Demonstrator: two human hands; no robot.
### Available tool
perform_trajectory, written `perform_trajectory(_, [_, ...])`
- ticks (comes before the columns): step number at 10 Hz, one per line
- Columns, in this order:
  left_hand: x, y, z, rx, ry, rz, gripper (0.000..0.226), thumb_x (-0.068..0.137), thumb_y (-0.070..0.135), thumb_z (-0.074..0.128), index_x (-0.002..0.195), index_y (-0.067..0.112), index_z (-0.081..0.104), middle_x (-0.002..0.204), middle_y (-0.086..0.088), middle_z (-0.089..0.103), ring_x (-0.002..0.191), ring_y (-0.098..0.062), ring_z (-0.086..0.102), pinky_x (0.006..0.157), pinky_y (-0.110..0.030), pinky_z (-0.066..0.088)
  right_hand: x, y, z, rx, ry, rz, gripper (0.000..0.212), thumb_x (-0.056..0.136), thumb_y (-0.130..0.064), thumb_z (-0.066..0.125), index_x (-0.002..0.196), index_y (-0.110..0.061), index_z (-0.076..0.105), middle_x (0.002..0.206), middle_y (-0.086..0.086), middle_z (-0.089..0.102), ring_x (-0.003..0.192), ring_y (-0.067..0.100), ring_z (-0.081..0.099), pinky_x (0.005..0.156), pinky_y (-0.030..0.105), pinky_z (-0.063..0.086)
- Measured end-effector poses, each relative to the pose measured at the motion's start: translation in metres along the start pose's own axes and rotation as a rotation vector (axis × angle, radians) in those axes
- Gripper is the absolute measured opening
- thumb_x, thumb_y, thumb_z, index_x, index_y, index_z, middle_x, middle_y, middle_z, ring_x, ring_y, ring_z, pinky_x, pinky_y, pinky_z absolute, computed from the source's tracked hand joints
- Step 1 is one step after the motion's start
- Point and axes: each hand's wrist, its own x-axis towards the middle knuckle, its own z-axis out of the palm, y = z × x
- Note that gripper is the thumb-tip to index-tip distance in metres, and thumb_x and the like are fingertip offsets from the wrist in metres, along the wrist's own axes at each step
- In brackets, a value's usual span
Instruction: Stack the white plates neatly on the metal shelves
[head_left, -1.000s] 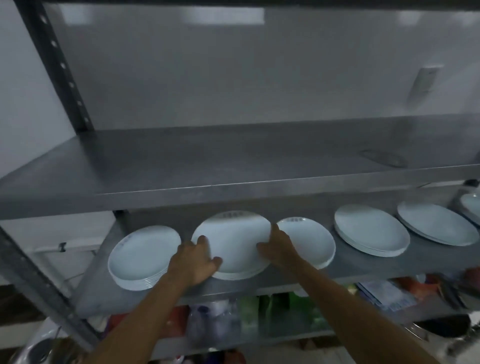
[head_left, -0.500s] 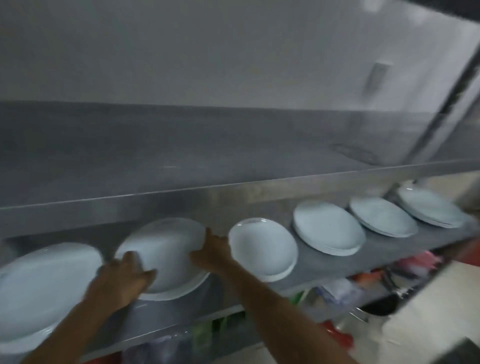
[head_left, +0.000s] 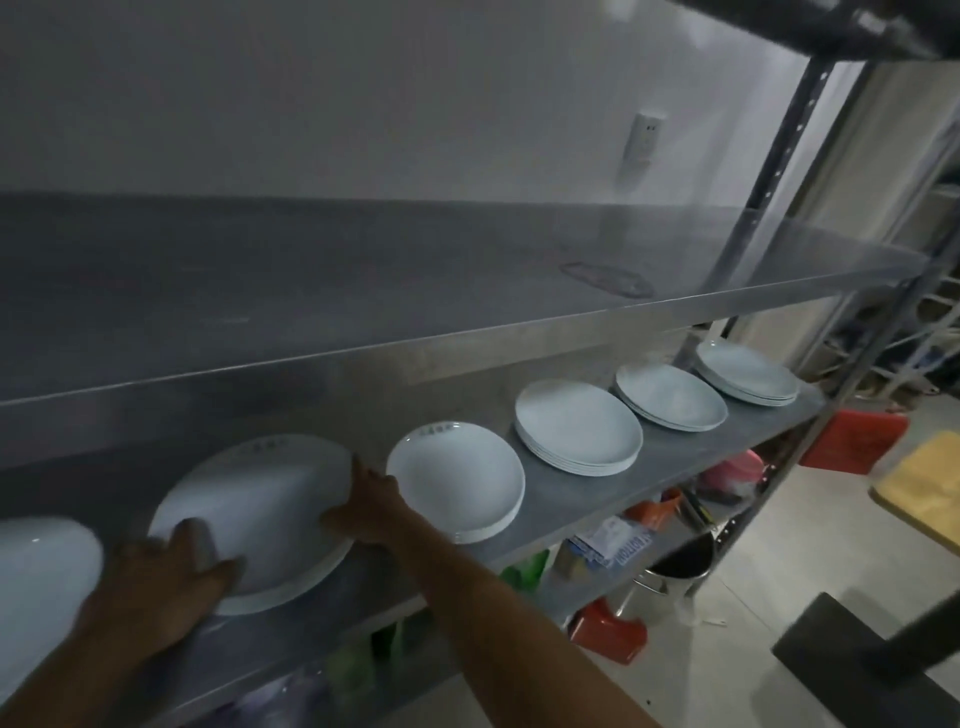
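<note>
A stack of white plates (head_left: 260, 514) sits on the middle metal shelf (head_left: 675, 467) at lower left. My left hand (head_left: 161, 587) grips its near left rim and my right hand (head_left: 369, 504) holds its right rim. Along the same shelf lie more white stacks: one at the far left edge (head_left: 41, 587), one just right of my right hand (head_left: 457, 483), then three further right (head_left: 576, 426), (head_left: 670, 395), (head_left: 748, 371). The shelf above (head_left: 363, 291) holds no plates.
Below the plates, a lower shelf carries green, red and pink items and a printed packet (head_left: 613, 545). A dark bucket (head_left: 680, 566) and a red stool (head_left: 608, 629) stand on the floor. A perforated upright (head_left: 779, 161) rises at right; a wooden table edge (head_left: 924, 488) lies beyond.
The view has swung to the right, showing more of the shelf's right end. Both hands stay on the same stack's rims, and the stack looks tipped up slightly at the back.
</note>
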Motion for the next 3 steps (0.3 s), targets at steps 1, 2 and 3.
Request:
perform_trajectory(1, [-0.05, 0.04, -0.043, 0.038, -0.03, 0.038, 0.069, 0.073, 0.08, 0.043, 0.124, 0.033, 0.04, 0.126, -0.013, 0.051, 0.118, -0.037, 0.047, 0.091, -0.045, 0.045, -0.012, -0.008, -0.007, -0.019, 0.033, -0.049, 0.09, 0.077, -0.047, 0.054, 0.154, -0.016, 0.019, 0.15, 0.019, 0.038, 0.136, 0.042, 0.036, 0.109, 0.044, 0.031])
perform_trajectory(2, [-0.078, 0.063, -0.069, 0.162, -0.029, 0.095, 0.088, 0.08, 0.083, 0.029, 0.149, 0.029, 0.02, 0.154, -0.014, 0.03, 0.136, -0.037, 0.036, 0.104, -0.045, 0.039, -0.024, -0.017, -0.013, -0.029, 0.058, -0.113, 0.087, 0.077, -0.042, 0.058, 0.153, -0.015, 0.023, 0.15, 0.018, 0.036, 0.138, 0.039, 0.033, 0.109, 0.046, 0.034])
perform_trajectory(3, [-0.099, 0.089, -0.095, 0.238, 0.082, 0.116, 0.078, 0.089, 0.07, 0.034, 0.153, 0.029, 0.015, 0.158, -0.01, 0.023, 0.138, -0.032, 0.035, 0.105, -0.04, 0.037, -0.042, -0.029, -0.026, -0.058, 0.092, -0.188, 0.082, 0.079, -0.039, 0.06, 0.151, -0.018, 0.028, 0.152, 0.011, 0.035, 0.139, 0.034, 0.032, 0.108, 0.047, 0.037])
